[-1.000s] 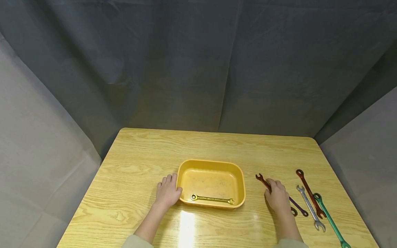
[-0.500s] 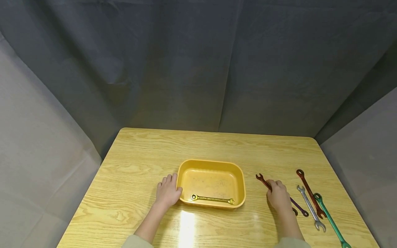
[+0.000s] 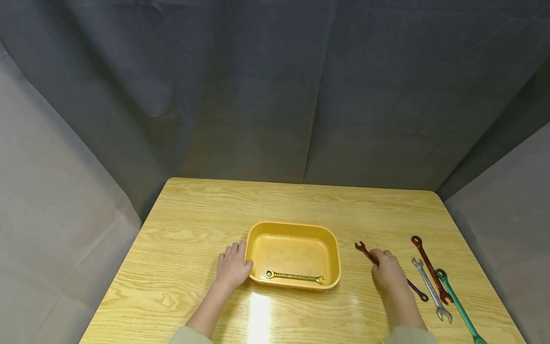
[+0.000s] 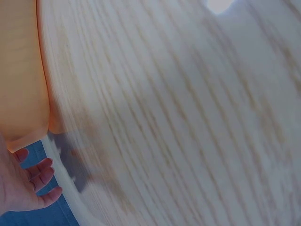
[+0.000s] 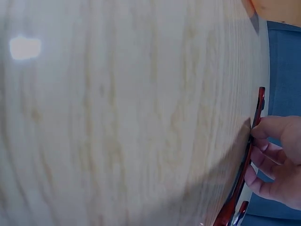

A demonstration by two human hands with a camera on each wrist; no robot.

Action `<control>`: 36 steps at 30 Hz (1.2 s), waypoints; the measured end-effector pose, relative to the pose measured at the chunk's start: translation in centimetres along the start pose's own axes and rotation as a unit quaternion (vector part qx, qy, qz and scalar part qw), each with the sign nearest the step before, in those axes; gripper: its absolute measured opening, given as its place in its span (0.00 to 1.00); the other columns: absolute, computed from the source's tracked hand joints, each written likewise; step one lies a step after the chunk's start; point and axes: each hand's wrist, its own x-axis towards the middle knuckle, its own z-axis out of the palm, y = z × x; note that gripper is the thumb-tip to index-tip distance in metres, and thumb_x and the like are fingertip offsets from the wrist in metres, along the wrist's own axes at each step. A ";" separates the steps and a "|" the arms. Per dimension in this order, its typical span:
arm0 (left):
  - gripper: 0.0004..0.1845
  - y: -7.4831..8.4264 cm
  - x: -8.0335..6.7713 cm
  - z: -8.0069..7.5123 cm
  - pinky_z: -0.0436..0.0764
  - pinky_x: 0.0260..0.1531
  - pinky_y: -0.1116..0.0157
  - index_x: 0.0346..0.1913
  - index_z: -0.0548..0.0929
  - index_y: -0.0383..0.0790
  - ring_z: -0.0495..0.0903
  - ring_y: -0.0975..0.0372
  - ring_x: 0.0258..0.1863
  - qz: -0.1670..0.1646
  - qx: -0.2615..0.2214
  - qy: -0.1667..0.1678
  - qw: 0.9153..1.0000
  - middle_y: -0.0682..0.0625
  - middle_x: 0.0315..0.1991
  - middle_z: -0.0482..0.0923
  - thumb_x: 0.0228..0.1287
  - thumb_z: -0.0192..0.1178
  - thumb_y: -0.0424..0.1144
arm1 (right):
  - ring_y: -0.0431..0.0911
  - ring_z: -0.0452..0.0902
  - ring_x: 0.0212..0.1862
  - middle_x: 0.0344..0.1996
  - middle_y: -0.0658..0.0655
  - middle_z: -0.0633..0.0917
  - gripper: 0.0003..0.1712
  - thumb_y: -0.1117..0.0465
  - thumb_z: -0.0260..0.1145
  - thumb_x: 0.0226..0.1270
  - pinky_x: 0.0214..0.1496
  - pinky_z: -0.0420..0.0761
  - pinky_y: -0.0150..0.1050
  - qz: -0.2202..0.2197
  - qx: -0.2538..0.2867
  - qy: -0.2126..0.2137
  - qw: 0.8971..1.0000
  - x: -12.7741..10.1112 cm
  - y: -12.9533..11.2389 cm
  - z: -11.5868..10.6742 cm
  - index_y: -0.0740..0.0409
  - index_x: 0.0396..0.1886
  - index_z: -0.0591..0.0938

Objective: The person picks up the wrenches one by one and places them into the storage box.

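**Head view: right hand on a dark red wrench, left hand at the tray**

We note the right hand [image 3: 388, 270] with fingers curled round the dark red wrench [image 3: 363, 250], near the table's right front corner; the right wrist view shows fingertips [image 5: 261, 153] pinching its shank, apparently for a lift. Left hand [image 3: 232, 265] lies flat, fingers straight, against the yellow tray [image 3: 334, 248], likely steadying it. Inside, a gold wrench [image 3: 294, 276] lies along the front wall. Purple [image 3: 417, 291], silver [image 3: 431, 295], red [image 3: 429, 267] and green [image 3: 458, 305] wrenches lie side by side toward the right edge. Wooden table [image 3: 197, 215]; grey cloth backdrop [image 3: 258, 95] all round.
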 end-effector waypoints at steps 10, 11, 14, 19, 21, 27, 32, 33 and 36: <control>0.25 0.0 0.0 0.0 0.66 0.38 0.54 0.59 0.64 0.39 0.66 0.53 0.42 -0.003 -0.003 0.002 1.000 0.44 0.46 0.69 0.59 0.50 0.44 | 0.55 0.74 0.30 0.30 0.66 0.75 0.22 0.71 0.62 0.51 0.29 0.73 0.50 0.014 -0.001 -0.022 1.000 0.5 0.0 -0.5 0.69 0.49 0.73; 0.25 0.0 0.0 0.0 0.66 0.38 0.54 0.58 0.64 0.39 0.66 0.53 0.41 -0.003 -0.003 0.002 1.000 0.44 0.46 0.69 0.59 0.50 0.44 | 0.55 0.74 0.30 0.30 0.65 0.75 0.21 0.71 0.62 0.51 0.29 0.73 0.50 0.015 -0.002 -0.024 1.000 0.6 0.0 -0.5 0.69 0.48 0.73; 0.25 0.0 0.0 0.1 0.66 0.38 0.54 0.58 0.64 0.39 0.66 0.53 0.41 -0.003 0.000 0.002 1.000 0.44 0.46 0.69 0.59 0.50 0.44 | 0.54 0.73 0.29 0.29 0.64 0.75 0.21 0.71 0.62 0.51 0.29 0.73 0.49 0.018 -0.004 -0.034 0.999 0.6 0.0 -0.6 0.70 0.47 0.72; 0.25 -0.1 0.1 0.2 0.66 0.38 0.53 0.58 0.64 0.39 0.66 0.53 0.42 -0.004 0.005 0.005 1.000 0.44 0.45 0.69 0.58 0.50 0.44 | 0.51 0.72 0.28 0.27 0.61 0.75 0.19 0.70 0.63 0.50 0.28 0.72 0.46 0.022 -0.006 -0.042 0.999 0.6 0.0 -0.6 0.70 0.44 0.73; 0.25 -0.1 0.1 0.2 0.66 0.38 0.54 0.58 0.65 0.39 0.66 0.53 0.42 -0.004 0.004 0.005 1.000 0.44 0.45 0.69 0.58 0.50 0.44 | 0.50 0.71 0.28 0.26 0.60 0.75 0.19 0.70 0.64 0.50 0.28 0.72 0.46 0.021 -0.005 -0.044 0.999 0.7 0.0 -0.6 0.70 0.43 0.73; 0.24 -0.1 0.1 0.2 0.66 0.38 0.54 0.57 0.65 0.39 0.66 0.53 0.41 -0.004 0.002 0.006 1.000 0.45 0.45 0.69 0.58 0.50 0.44 | 0.49 0.70 0.26 0.25 0.59 0.75 0.17 0.70 0.63 0.49 0.26 0.71 0.44 0.026 0.000 -0.050 0.998 0.7 0.0 -0.6 0.69 0.41 0.73; 0.24 -0.1 0.1 0.2 0.66 0.38 0.53 0.57 0.65 0.39 0.66 0.53 0.42 -0.004 0.002 0.006 1.000 0.44 0.45 0.69 0.58 0.50 0.44 | 0.49 0.69 0.26 0.25 0.59 0.75 0.17 0.69 0.64 0.50 0.26 0.70 0.44 0.030 0.004 -0.052 0.998 0.7 0.1 -0.5 0.68 0.40 0.72; 0.24 -0.1 0.1 0.2 0.66 0.39 0.53 0.57 0.65 0.39 0.66 0.53 0.42 -0.005 0.002 0.005 1.000 0.44 0.45 0.69 0.58 0.50 0.44 | 0.49 0.69 0.26 0.25 0.59 0.75 0.17 0.69 0.64 0.50 0.26 0.70 0.44 0.030 0.005 -0.052 0.998 0.7 0.2 -0.5 0.68 0.40 0.72; 0.24 -0.1 0.1 0.2 0.66 0.39 0.53 0.58 0.65 0.39 0.66 0.53 0.42 -0.005 0.000 0.004 1.000 0.44 0.45 0.69 0.58 0.50 0.44 | 0.49 0.68 0.26 0.25 0.58 0.74 0.17 0.69 0.64 0.49 0.26 0.70 0.44 0.029 0.006 -0.049 0.998 0.6 0.2 -0.5 0.68 0.40 0.72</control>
